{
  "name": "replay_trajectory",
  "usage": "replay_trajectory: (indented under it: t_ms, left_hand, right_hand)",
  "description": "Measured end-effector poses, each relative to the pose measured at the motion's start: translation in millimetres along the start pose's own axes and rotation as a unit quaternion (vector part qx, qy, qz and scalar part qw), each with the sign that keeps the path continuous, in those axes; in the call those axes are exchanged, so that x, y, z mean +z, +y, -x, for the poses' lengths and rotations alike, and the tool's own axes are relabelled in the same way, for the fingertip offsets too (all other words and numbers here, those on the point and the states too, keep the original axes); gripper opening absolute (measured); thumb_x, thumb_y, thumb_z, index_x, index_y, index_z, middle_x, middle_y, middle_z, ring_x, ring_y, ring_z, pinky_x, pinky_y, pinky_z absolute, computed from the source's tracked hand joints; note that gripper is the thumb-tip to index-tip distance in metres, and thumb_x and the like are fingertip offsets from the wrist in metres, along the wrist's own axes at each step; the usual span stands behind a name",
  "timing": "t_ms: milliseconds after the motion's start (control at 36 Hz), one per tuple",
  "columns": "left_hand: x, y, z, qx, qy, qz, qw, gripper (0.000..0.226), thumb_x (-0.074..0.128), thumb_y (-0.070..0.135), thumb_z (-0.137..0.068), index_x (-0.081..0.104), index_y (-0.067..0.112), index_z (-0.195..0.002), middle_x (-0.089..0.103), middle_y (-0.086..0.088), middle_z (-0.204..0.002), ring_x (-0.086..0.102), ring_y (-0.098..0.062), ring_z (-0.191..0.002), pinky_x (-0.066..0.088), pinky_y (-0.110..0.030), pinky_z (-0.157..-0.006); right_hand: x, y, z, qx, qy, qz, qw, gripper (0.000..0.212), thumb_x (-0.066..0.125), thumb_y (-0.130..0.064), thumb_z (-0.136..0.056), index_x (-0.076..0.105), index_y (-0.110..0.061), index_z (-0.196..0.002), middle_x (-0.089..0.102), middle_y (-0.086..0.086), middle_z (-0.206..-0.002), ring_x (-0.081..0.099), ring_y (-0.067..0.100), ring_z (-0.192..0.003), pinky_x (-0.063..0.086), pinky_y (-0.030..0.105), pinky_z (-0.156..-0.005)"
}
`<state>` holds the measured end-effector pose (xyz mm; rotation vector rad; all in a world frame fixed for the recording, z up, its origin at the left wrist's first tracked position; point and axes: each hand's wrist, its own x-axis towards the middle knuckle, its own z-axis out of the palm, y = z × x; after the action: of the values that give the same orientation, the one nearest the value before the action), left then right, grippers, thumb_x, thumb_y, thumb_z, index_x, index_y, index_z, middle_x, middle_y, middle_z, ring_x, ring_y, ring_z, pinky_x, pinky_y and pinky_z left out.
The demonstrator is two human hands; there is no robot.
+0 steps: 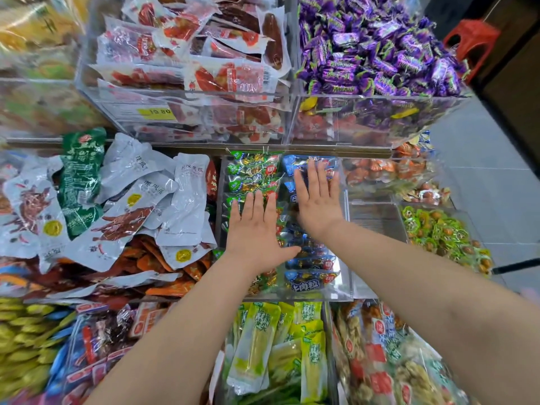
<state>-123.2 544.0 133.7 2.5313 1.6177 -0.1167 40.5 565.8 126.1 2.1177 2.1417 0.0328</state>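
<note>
Both grips are wide, nothing held. The left hand (257, 232) lies flat, palm down, fingers straight and slightly spread, pressing on the green packets (251, 171); its thumb stretches sideways onto the neighbouring row. The right hand (317, 197) lies just beside it and a little farther up, equally flat, fingers straight, resting on the blue packets (312, 280). The two hands sit close but do not touch.

Green and blue packets lie in two rows side by side inside one clear bin (347, 247), green on the left, blue on the right, on the middle level of the display.

To the left of that bin is a loose heap of grey-white pouches (181, 200), with a dark green pouch (81, 176) among them. To the right are small green-wrapped snacks (438, 232).

One level up stand two more clear bins: red sausage packs (204, 48) behind a yellow price label (157, 112), and purple sweets (380, 54) next to them.

Nearest me, under the forearms, are yellow-green sachets (257, 346). A red stool (470, 39) stands on the floor at the far right.
</note>
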Motion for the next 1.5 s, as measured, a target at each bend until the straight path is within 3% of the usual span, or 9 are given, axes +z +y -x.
replay_trajectory:
  t_ms: [167, 389, 556, 806, 944, 1028, 1167, 1278, 1500]
  left_hand:
    - [0, 1, -1, 0.001, 0.002, -0.003, 1.000, 0.118, 0.033, 0.086, -0.071, -0.016, 0.014, -0.151, -0.012, -0.016, -0.160, -0.014, -0.031, -0.148, -0.010, -0.052, -0.115]
    - [-1, 1, 0, 0.001, -0.010, -0.011, 1.000, 0.116, 0.032, 0.085, -0.073, -0.015, 0.014, -0.152, -0.012, -0.015, -0.160, -0.014, -0.030, -0.148, -0.012, -0.049, -0.115]
    - [-5, 2, 0, -0.003, -0.023, -0.015, 1.000, 0.117, 0.032, 0.086, -0.073, -0.013, 0.015, -0.152, -0.010, -0.014, -0.161, -0.012, -0.029, -0.148, -0.009, -0.049, -0.116]
    - [-16, 7, 8, -0.024, -0.008, -0.011, 1.000, 0.105, 0.033, 0.081, -0.078, -0.006, 0.020, -0.154, -0.009, -0.010, -0.162, -0.014, -0.027, -0.148, -0.009, -0.050, -0.116]
    - [-33, 22, 38, 0.012, 0.152, 0.131, 0.980, 0.061, 0.053, 0.044, -0.090, 0.044, 0.015, -0.142, 0.039, -0.008, -0.150, 0.027, -0.028, -0.142, 0.019, -0.040, -0.116]
    - [-32, 39, 71, -0.018, 0.198, 0.286, 0.937, 0.022, 0.055, 0.029, -0.088, 0.069, 0.018, -0.101, 0.070, -0.001, -0.098, 0.060, -0.022, -0.095, 0.043, -0.031, -0.080]
    - [-3, 73, 112, -0.073, 0.062, 0.500, 0.861, 0.021, 0.057, 0.019, -0.089, 0.061, 0.025, -0.070, 0.065, 0.006, -0.060, 0.053, -0.002, -0.050, 0.042, -0.020, -0.052]
    - [49, 87, 144, -0.125, -0.173, 0.519, 0.828, 0.021, 0.051, 0.018, -0.094, 0.059, 0.022, -0.075, 0.065, 0.001, -0.067, 0.052, -0.011, -0.051, 0.038, -0.019, -0.045]
    - [144, 60, 220, -0.255, -0.412, 0.415, 0.770, 0.017, 0.047, 0.015, -0.097, 0.051, 0.013, -0.081, 0.050, -0.009, -0.067, 0.044, -0.019, -0.053, 0.032, -0.022, -0.054]
  right_hand:
    - [9, 3, 1, -0.038, -0.023, 0.032, 0.999, 0.094, 0.034, -0.018, -0.094, -0.059, -0.022, -0.112, -0.055, 0.014, -0.127, -0.036, 0.037, -0.133, -0.020, 0.061, -0.104]
    - [-3, 4, -22, 0.005, -0.032, 0.068, 0.997, 0.101, 0.038, -0.015, -0.090, -0.062, -0.025, -0.102, -0.025, 0.015, -0.153, -0.026, 0.038, -0.138, -0.029, 0.063, -0.093]
    - [-14, 8, -17, -0.013, -0.076, 0.075, 0.994, 0.101, 0.052, -0.025, -0.089, -0.038, -0.029, -0.136, -0.018, 0.013, -0.155, -0.019, 0.035, -0.142, -0.015, 0.059, -0.107]
    - [-38, 17, 13, -0.086, -0.055, -0.045, 0.994, 0.091, 0.060, -0.036, -0.086, -0.002, -0.022, -0.151, -0.013, 0.012, -0.156, -0.014, 0.034, -0.143, -0.006, 0.049, -0.114]
    - [-40, 22, 56, -0.067, 0.017, -0.255, 0.965, 0.047, 0.055, -0.019, -0.088, 0.048, -0.014, -0.134, 0.036, 0.013, -0.138, 0.030, 0.030, -0.130, 0.031, 0.037, -0.105]
    - [-32, 21, 98, -0.011, 0.034, -0.378, 0.925, 0.028, 0.054, -0.013, -0.089, 0.064, -0.012, -0.115, 0.061, 0.009, -0.115, 0.054, 0.024, -0.107, 0.037, 0.023, -0.085]
    - [3, 8, 189, 0.021, 0.028, -0.449, 0.893, 0.021, 0.056, -0.002, -0.087, 0.068, -0.004, -0.104, 0.067, 0.013, -0.105, 0.060, 0.023, -0.095, 0.036, 0.018, -0.080]
    - [55, -6, 269, 0.161, -0.021, -0.482, 0.861, 0.021, 0.057, -0.006, -0.088, 0.071, -0.008, -0.103, 0.068, 0.009, -0.108, 0.060, 0.022, -0.103, 0.037, 0.019, -0.083]
    - [152, -41, 460, 0.507, -0.144, -0.541, 0.655, 0.029, 0.050, -0.014, -0.093, 0.050, -0.020, -0.065, 0.050, 0.004, -0.068, 0.045, 0.018, -0.062, 0.033, 0.027, -0.056]
